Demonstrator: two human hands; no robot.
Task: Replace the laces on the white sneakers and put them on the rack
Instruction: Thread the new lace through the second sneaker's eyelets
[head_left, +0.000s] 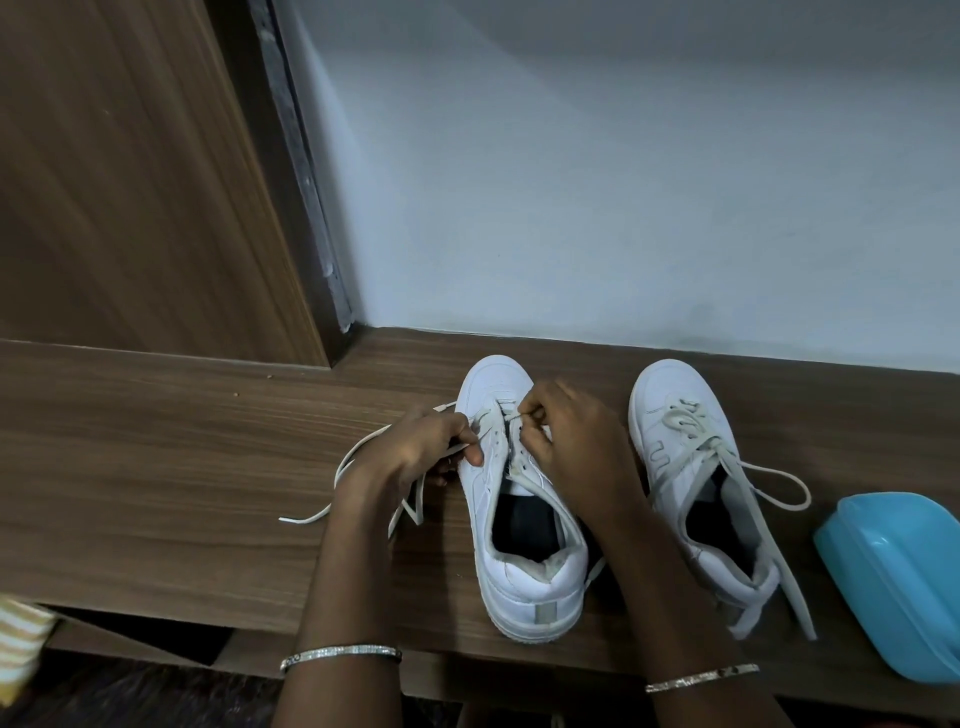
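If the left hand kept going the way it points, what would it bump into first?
Probably the sneaker being laced: the left hand, holding a lace, points right at its side, seemingly touching it. The right hand lies beyond.

Both hands, left (423, 441) and right (566, 441), pinch the lace (358, 457) over the left sneaker (519, 519).

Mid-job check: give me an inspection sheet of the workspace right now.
Surface: wooden ledge, dark grain.
Job's things: one sneaker partly laced, its lace trailing left; other sneaker laced, ends loose.
Clutter: blue tub at right edge.
Hands: left hand and right hand both pinch the lace over the first sneaker.
Cables: nothing seen.
Surroundings: white wall, wood panel, striped cloth lower left.
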